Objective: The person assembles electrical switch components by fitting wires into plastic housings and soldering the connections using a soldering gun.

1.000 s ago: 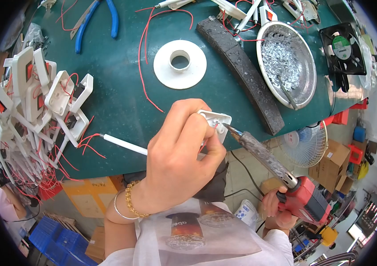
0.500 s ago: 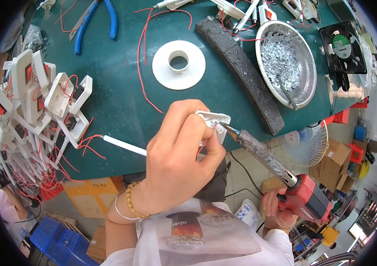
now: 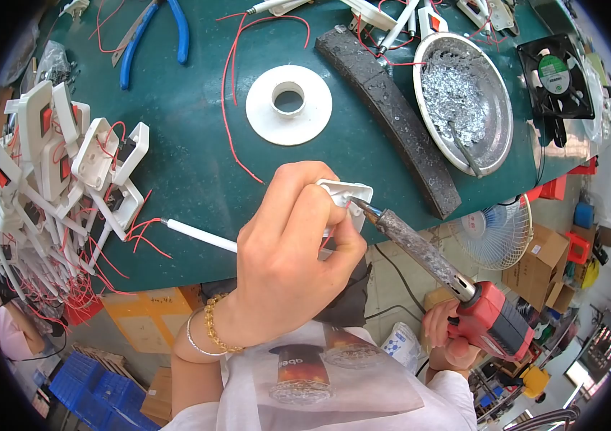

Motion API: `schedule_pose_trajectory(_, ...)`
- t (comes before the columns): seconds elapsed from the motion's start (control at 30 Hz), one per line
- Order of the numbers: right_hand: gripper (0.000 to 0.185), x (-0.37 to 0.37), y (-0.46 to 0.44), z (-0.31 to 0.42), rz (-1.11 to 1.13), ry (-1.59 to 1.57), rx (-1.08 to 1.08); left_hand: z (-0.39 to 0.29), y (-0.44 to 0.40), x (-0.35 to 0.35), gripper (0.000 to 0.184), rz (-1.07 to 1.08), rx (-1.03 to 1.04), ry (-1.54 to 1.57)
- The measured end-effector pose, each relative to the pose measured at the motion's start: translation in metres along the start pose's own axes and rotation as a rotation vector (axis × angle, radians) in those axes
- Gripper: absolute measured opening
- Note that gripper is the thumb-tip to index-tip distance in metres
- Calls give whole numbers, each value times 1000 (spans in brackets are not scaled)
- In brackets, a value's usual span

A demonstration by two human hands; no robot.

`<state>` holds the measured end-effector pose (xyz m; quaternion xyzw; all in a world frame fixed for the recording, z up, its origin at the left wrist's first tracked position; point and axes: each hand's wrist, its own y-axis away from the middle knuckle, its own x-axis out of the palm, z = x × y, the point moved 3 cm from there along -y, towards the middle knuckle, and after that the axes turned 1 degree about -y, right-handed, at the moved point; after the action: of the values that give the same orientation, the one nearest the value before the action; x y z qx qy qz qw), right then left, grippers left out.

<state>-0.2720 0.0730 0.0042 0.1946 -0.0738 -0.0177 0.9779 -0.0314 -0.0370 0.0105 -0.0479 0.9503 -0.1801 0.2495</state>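
White housing (image 3: 362,194): shallow, raised rim, rounded corner, red wire (image 3: 349,205) inside.

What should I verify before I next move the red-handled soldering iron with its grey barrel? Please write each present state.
1. White, shallow plastic housing held in the left hand: ok.
2. Red-handled, grey-barrelled soldering iron gripped in the right hand: ok.
3. Pointed metal tip directed at the housing's inside: ok.
4. Left fingertips well away from that tip: not ok, they are close.
5. Tip touching the housing: cannot tell, too small.
6. Blue-handled pliers clear of the iron: ok.
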Motion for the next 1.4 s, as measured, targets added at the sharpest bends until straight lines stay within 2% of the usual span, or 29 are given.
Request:
schedule_pose_trajectory(0.07, 55, -2, -1, 0, 155, 83, -75, 0, 0, 0, 23, -6, 6, -10)
schedule_pose_trajectory(0.1, 55, 0, 0, 1, 155, 82, -76, 0, 0, 0, 23, -5, 6, -11)
schedule_pose_trajectory(0.17, 55, 1, 4, -1, -70, 64, 42, 0, -1, 0, 23, -7, 0, -18)
schedule_pose_trajectory(0.27, 53, -4, 3, -4, 36, -4, 12, -1, -1, 0, 22, -7, -1, -23)
schedule_pose_trajectory(0.4, 50, 2, 3, 1, -45, -192, 21, -1, -1, 0, 22, -13, -2, -21)
schedule_pose_trajectory(0.47, 52, -2, 3, 1, 87, -154, -160, -1, -1, 0, 22, -13, -2, -7)
schedule_pose_trajectory(0.5, 52, -7, 5, -3, 86, -154, -161, -1, -1, 0, 22, -12, -1, -7)
schedule_pose_trajectory(0.53, 57, -13, 8, -8, 92, -108, -150, -1, -1, 0, 22, -12, -2, -18)
schedule_pose_trajectory(0.57, 77, -14, 9, -9, 98, -61, -138, -2, 0, 0, 22, -11, -3, -31)
schedule_pose_trajectory(0.67, 77, -3, 0, 1, 195, -13, -188, -1, -1, 0, 22, -10, 5, -24)
schedule_pose_trajectory(0.77, 77, 2, -1, 3, 174, -15, -181, -5, 0, -2, 19, 31, -108, -31)
schedule_pose_trajectory(0.9, 77, 5, 1, 1, 115, -125, -195, -2, 0, -1, 19, 31, -101, -21)
schedule_pose_trajectory(0.97, 77, 3, 1, -2, 130, -128, -188, 0, -1, 0, 22, -7, 22, -39)
schedule_pose_trajectory(1.1, 77, 0, 1, -3, 151, -135, -181, -2, -2, -2, 22, 3, 33, -47)
schedule_pose_trajectory(1.17, 62, 1, 0, 1, 134, -155, -95, -3, -2, -2, 21, 10, 25, -67)
schedule_pose_trajectory(1.4, 72, 3, -3, 0, 207, -159, -156, -4, -2, -2, 21, 18, 35, -99)
